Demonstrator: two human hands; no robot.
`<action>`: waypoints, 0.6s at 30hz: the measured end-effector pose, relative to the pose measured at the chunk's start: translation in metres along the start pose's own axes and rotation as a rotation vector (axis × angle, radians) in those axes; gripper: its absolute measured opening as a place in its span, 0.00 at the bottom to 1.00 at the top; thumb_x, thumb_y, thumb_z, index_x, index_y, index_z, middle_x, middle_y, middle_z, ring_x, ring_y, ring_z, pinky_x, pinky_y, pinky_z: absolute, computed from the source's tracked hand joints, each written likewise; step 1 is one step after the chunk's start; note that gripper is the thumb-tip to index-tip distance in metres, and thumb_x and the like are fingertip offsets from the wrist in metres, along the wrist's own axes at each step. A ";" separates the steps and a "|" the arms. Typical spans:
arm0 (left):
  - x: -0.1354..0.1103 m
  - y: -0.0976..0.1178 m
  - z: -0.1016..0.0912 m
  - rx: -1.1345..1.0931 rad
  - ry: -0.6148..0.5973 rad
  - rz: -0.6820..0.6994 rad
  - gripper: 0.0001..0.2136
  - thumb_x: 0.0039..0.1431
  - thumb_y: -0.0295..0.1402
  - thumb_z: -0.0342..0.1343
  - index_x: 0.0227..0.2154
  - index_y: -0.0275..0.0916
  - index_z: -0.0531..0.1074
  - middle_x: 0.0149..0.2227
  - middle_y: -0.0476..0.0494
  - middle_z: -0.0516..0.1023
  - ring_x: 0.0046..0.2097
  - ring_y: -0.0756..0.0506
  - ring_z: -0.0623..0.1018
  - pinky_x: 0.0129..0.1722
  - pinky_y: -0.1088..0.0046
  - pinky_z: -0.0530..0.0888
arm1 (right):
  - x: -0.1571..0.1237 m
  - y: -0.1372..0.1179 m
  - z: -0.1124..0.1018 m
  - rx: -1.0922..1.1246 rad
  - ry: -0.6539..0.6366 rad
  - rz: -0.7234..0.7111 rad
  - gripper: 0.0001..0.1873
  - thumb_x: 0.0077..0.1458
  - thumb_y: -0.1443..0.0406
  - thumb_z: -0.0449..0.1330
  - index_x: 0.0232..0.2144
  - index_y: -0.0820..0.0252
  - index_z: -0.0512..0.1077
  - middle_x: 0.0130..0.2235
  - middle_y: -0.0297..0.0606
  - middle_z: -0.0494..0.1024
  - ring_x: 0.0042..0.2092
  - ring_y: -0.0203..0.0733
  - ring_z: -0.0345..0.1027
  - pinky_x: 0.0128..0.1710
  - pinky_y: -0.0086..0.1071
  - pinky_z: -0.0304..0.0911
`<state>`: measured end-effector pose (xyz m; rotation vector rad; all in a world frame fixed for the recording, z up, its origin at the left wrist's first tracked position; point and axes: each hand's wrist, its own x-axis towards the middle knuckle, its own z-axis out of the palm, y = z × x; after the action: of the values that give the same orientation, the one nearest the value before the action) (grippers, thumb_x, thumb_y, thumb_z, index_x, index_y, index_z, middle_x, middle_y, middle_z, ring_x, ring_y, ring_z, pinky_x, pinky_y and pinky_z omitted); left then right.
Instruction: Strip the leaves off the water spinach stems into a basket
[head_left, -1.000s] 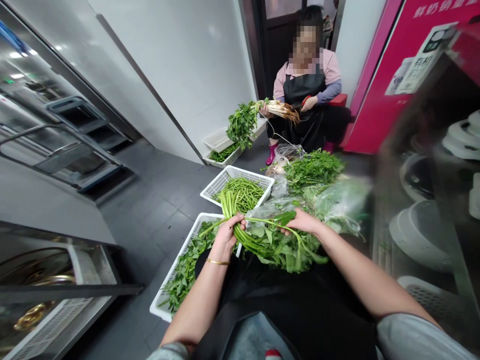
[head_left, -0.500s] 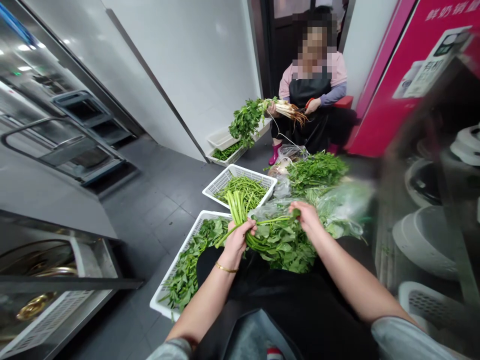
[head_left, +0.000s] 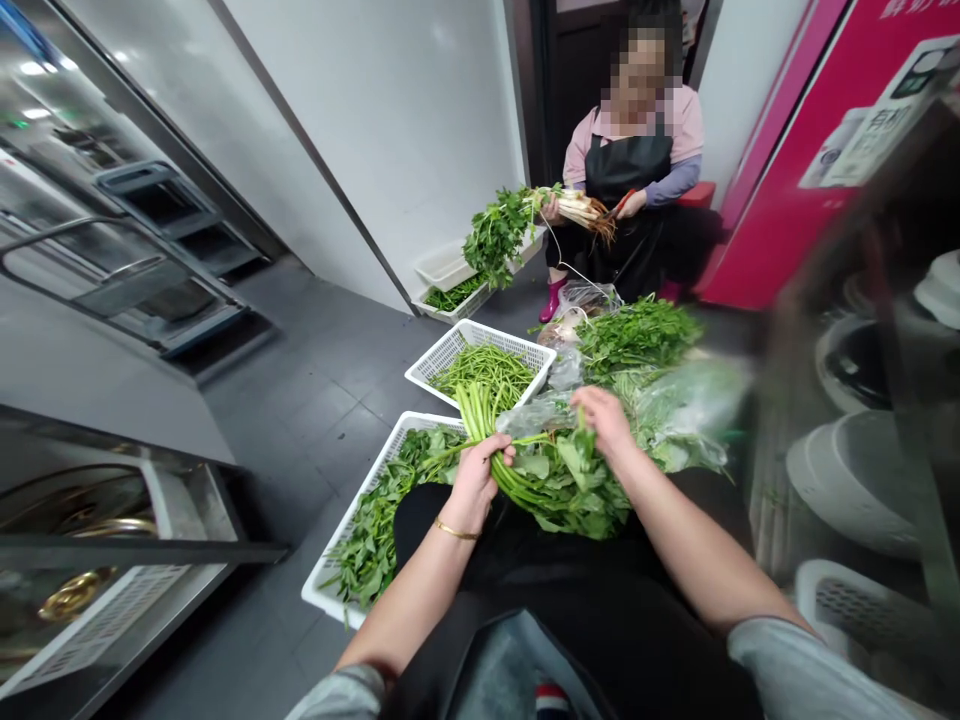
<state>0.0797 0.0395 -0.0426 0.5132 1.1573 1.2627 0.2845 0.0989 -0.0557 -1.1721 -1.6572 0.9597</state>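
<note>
My left hand [head_left: 478, 475] is closed around the stems of a bunch of leafy greens [head_left: 562, 490], above my lap. The pale stem ends fan out past the thumb, and the leaves hang to the right. My right hand [head_left: 606, 420] is pinched on a leafy shoot [head_left: 581, 450] at the leaf side of the bunch. Its fingertips are partly hidden. To the left, a white basket [head_left: 321, 600] holds loose leaves [head_left: 382, 520]. Beyond the stem ends, a second white basket [head_left: 517, 340] contains green stalks [head_left: 484, 372].
A co-worker [head_left: 630, 165] sits opposite with rooted greens [head_left: 499, 240] and orange-handled scissors [head_left: 624, 203]. Plastic bags [head_left: 694, 400] and herbs [head_left: 637, 335] lie ahead on the right. Metal shelves stand left [head_left: 150, 600], and a rack with white bowls [head_left: 847, 480] on the right.
My right hand has moved slightly left and up, and the leafy shoot at it now hangs below the fingers. My left hand keeps its grip on the bunch.
</note>
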 end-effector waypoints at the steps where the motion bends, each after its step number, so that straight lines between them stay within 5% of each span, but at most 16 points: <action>1: 0.001 -0.002 -0.002 -0.014 0.009 -0.013 0.06 0.36 0.28 0.63 0.18 0.32 0.71 0.15 0.49 0.71 0.16 0.55 0.67 0.17 0.80 0.65 | 0.002 0.003 -0.005 -0.010 0.070 0.021 0.27 0.60 0.49 0.43 0.25 0.60 0.71 0.20 0.34 0.67 0.22 0.34 0.55 0.24 0.30 0.54; 4: 0.001 -0.006 -0.003 0.060 0.009 -0.008 0.06 0.35 0.28 0.63 0.17 0.31 0.71 0.16 0.47 0.71 0.17 0.54 0.68 0.16 0.80 0.64 | 0.003 -0.004 -0.014 -0.059 0.037 -0.016 0.22 0.59 0.52 0.48 0.24 0.60 0.71 0.25 0.36 0.70 0.28 0.36 0.60 0.30 0.31 0.57; 9: 0.000 -0.008 0.001 0.158 -0.111 0.054 0.06 0.37 0.28 0.63 0.16 0.31 0.72 0.15 0.47 0.71 0.16 0.53 0.68 0.17 0.80 0.64 | -0.008 -0.036 0.021 -0.358 -0.524 -0.257 0.10 0.53 0.58 0.59 0.30 0.59 0.75 0.29 0.36 0.74 0.30 0.38 0.64 0.32 0.30 0.56; 12: 0.003 -0.009 0.001 0.062 -0.096 -0.014 0.06 0.36 0.27 0.62 0.15 0.31 0.71 0.14 0.48 0.70 0.16 0.53 0.68 0.16 0.80 0.64 | -0.012 -0.039 0.045 -0.254 -0.641 -0.318 0.13 0.57 0.61 0.54 0.28 0.60 0.75 0.28 0.36 0.74 0.29 0.37 0.64 0.32 0.30 0.56; 13: 0.005 -0.008 -0.001 0.005 -0.064 -0.063 0.05 0.36 0.25 0.62 0.16 0.31 0.71 0.14 0.48 0.70 0.15 0.53 0.68 0.16 0.80 0.64 | -0.011 -0.037 0.048 -0.141 -0.575 -0.280 0.14 0.57 0.60 0.54 0.25 0.60 0.75 0.26 0.36 0.73 0.29 0.37 0.64 0.32 0.31 0.57; 15: 0.011 -0.005 -0.007 -0.102 0.003 -0.153 0.04 0.38 0.23 0.60 0.17 0.31 0.69 0.14 0.48 0.70 0.15 0.53 0.68 0.16 0.79 0.66 | -0.007 -0.029 0.040 0.118 -0.244 -0.100 0.17 0.54 0.56 0.55 0.21 0.61 0.71 0.23 0.34 0.70 0.26 0.36 0.62 0.29 0.31 0.57; 18: 0.021 0.006 -0.022 -0.208 0.091 -0.211 0.05 0.43 0.23 0.56 0.17 0.34 0.66 0.15 0.47 0.70 0.17 0.52 0.69 0.19 0.76 0.70 | 0.000 -0.015 -0.004 0.352 0.251 0.146 0.21 0.53 0.49 0.52 0.21 0.59 0.66 0.22 0.31 0.66 0.20 0.32 0.53 0.21 0.28 0.50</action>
<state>0.0549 0.0543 -0.0537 0.1758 1.1089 1.2147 0.2836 0.0953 -0.0404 -1.1294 -1.1620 1.0941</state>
